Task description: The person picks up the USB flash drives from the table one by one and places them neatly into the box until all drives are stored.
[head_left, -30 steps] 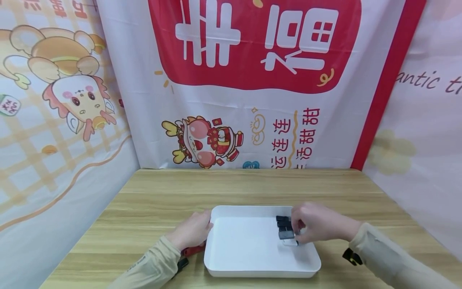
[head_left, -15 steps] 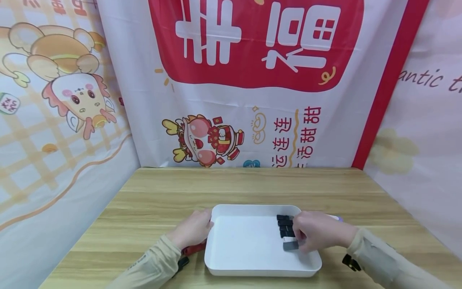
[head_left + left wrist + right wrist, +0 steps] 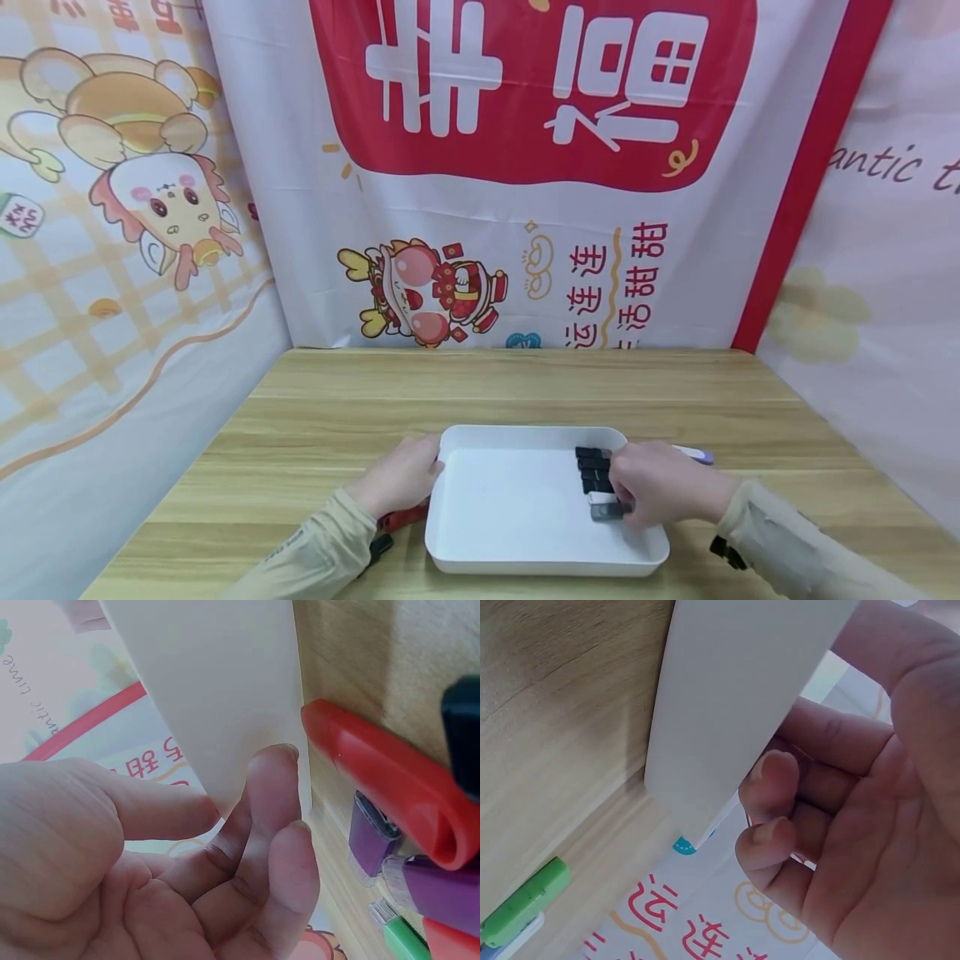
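A white tray (image 3: 517, 500) lies on the table. My left hand (image 3: 405, 477) grips its left rim, with the thumb over the edge and fingers against the outer wall (image 3: 225, 682) in the left wrist view. At the tray's right side, my right hand (image 3: 663, 483) reaches over the wall. Its fingers pinch the right end of a small dark grey block (image 3: 606, 511); the fingertips are partly hidden. Above that block sit a white piece (image 3: 600, 497) and a row of small black blocks (image 3: 594, 467). In the right wrist view, the tray wall (image 3: 727, 697) hides the thumb and fingertips.
Left of the tray lie a red tapered plastic piece (image 3: 390, 780), purple pieces with clear ends (image 3: 442, 889), a green piece (image 3: 405, 937) and a black object (image 3: 380, 547). To the right are a white piece with a purple end (image 3: 696, 455) and a green piece (image 3: 529, 900).
My right hand has moved down along the tray's right side, bringing the dark grey block below the black row. It shifts slightly right afterwards. My left hand stays on the left rim.
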The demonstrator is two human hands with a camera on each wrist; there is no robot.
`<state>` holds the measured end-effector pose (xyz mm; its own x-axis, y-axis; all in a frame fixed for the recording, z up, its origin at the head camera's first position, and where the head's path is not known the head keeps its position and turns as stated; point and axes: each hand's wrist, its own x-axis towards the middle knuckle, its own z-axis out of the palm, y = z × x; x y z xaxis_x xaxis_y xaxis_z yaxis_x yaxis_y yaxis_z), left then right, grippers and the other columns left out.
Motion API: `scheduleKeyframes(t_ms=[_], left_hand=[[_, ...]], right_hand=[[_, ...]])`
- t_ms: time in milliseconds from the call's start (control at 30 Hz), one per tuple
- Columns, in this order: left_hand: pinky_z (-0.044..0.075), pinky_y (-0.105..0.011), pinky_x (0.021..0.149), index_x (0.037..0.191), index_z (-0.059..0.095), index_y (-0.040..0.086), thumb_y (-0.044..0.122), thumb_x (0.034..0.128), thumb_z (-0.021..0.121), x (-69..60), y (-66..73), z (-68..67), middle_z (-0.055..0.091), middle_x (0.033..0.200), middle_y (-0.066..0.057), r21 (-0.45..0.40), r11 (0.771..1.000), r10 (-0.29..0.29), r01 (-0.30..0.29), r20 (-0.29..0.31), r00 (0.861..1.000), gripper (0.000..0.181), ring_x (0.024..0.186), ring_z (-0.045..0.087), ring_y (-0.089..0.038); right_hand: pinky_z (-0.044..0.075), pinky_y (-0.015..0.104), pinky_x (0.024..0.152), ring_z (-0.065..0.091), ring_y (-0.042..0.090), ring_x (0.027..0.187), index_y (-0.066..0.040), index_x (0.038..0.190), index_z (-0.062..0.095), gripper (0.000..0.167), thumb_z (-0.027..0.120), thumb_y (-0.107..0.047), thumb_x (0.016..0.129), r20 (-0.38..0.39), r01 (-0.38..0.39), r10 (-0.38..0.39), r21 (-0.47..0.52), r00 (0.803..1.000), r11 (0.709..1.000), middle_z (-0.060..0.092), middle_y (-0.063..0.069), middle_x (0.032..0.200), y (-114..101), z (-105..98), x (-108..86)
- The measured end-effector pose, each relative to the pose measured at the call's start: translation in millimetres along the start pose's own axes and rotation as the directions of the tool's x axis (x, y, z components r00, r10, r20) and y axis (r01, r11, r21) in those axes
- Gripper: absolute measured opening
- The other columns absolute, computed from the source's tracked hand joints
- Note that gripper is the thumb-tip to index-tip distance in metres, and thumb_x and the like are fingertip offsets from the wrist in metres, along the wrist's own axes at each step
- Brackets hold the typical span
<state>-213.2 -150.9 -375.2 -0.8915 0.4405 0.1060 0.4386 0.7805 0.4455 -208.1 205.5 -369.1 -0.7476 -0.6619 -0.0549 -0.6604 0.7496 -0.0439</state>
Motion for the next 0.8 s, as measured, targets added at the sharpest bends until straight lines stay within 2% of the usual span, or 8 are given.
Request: scheduleKeyframes(t_ms=[300, 533, 667, 800], left_hand=[[0.053, -0.044, 0.077, 0.113, 0.061, -0.002, 0.001, 0.0953, 0.058, -0.1, -0.6, 0.2, 0.066, 0.099, -0.013, 0.0, 1.0, 0.001, -0.001, -0.004, 1.0, 0.018, 0.087, 0.061, -0.018], [0.053, -0.043, 0.076, 0.113, 0.062, -0.002, 0.002, 0.0951, 0.058, 0.5, 0.8, 0.0, 0.066, 0.098, -0.011, -0.001, 1.0, 0.008, -0.008, -0.002, 1.0, 0.018, 0.084, 0.06, -0.017], [0.053, -0.042, 0.074, 0.114, 0.062, -0.002, 0.002, 0.0952, 0.058, 0.2, 1.5, -0.3, 0.066, 0.096, -0.011, -0.005, 1.0, -0.012, 0.012, 0.01, 1.0, 0.02, 0.081, 0.06, -0.017], [0.053, -0.042, 0.073, 0.113, 0.062, -0.002, 0.001, 0.0949, 0.058, 0.0, 1.4, -0.1, 0.066, 0.096, -0.011, 0.003, 1.0, -0.01, 0.01, 0.008, 1.0, 0.019, 0.08, 0.059, -0.017]], right_hand=[[0.036, 0.026, 0.046, 0.04, 0.007, 0.052, -0.023, 0.059, 0.048, 0.034, 0.081, -0.016, 0.06, -0.023, 0.021, -0.024, -0.136, 0.999, 0.991, 0.042, -0.012, 0.063, -8, -1, -0.8], [0.038, 0.028, 0.048, 0.04, 0.011, 0.053, -0.021, 0.06, 0.05, 0.033, 0.083, -0.016, 0.061, 0.006, -0.014, 0.016, -0.228, 1.0, 0.973, 0.043, -0.008, 0.063, -17, -2, 0.8], [0.038, 0.028, 0.049, 0.041, 0.01, 0.053, -0.021, 0.06, 0.052, 0.032, 0.083, -0.013, 0.063, 0.005, -0.018, 0.019, -0.176, 1.0, 0.984, 0.044, -0.009, 0.064, -19, -5, -1.2], [0.038, 0.026, 0.048, 0.041, 0.006, 0.054, -0.024, 0.061, 0.053, 0.029, 0.079, -0.011, 0.068, -0.042, 0.001, -0.002, -0.022, 0.999, 1.0, 0.044, -0.012, 0.064, -11, -11, -6.9]])
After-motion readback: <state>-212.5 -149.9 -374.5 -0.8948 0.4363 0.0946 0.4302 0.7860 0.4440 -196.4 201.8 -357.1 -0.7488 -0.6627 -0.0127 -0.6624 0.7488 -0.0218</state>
